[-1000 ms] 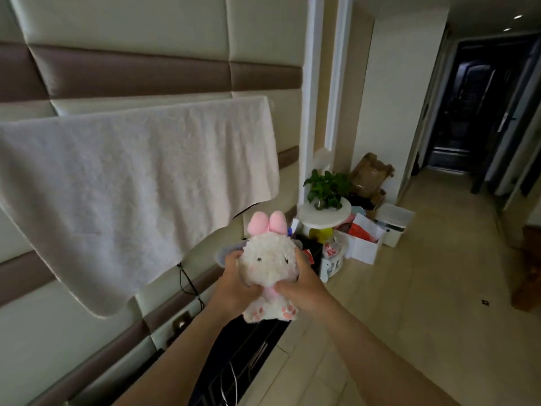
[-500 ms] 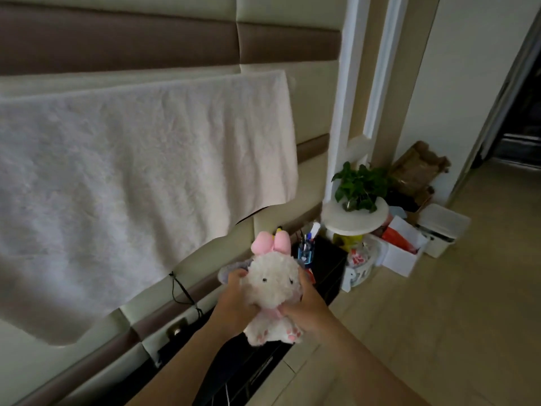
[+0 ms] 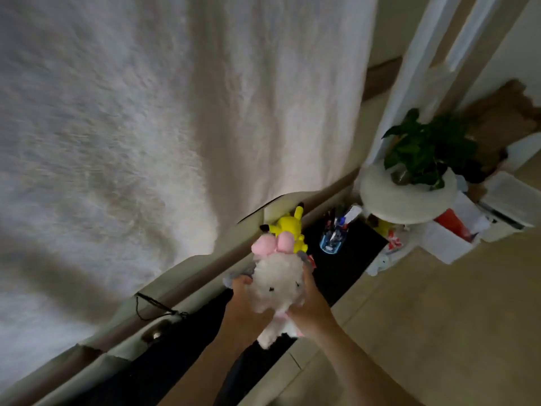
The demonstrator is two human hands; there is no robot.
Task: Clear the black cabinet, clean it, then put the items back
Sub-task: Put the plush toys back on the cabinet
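Observation:
I hold a white fluffy plush rabbit (image 3: pixel 276 284) with a pink bow between both hands, above the long black cabinet (image 3: pixel 348 265) that runs along the wall. My left hand (image 3: pixel 243 303) grips its left side and my right hand (image 3: pixel 311 306) grips its right side and lower body. Behind the rabbit on the cabinet top stands a yellow plush toy (image 3: pixel 288 227), and further right a clear blue pen holder (image 3: pixel 333 235) with pens. A grey item (image 3: pixel 234 278) lies partly hidden behind the rabbit.
A large white fluffy cloth (image 3: pixel 146 127) hangs on the padded wall above the cabinet. A potted plant (image 3: pixel 424 148) sits on a round white stand (image 3: pixel 407 203) past the cabinet's far end, with white boxes (image 3: pixel 448 241) on the floor. A black cable (image 3: pixel 155 309) hangs by the wall.
My view has tilted down and moved closer to the cabinet. The rabbit stays held in both hands, now lower over the cabinet top; the yellow toy has come into view.

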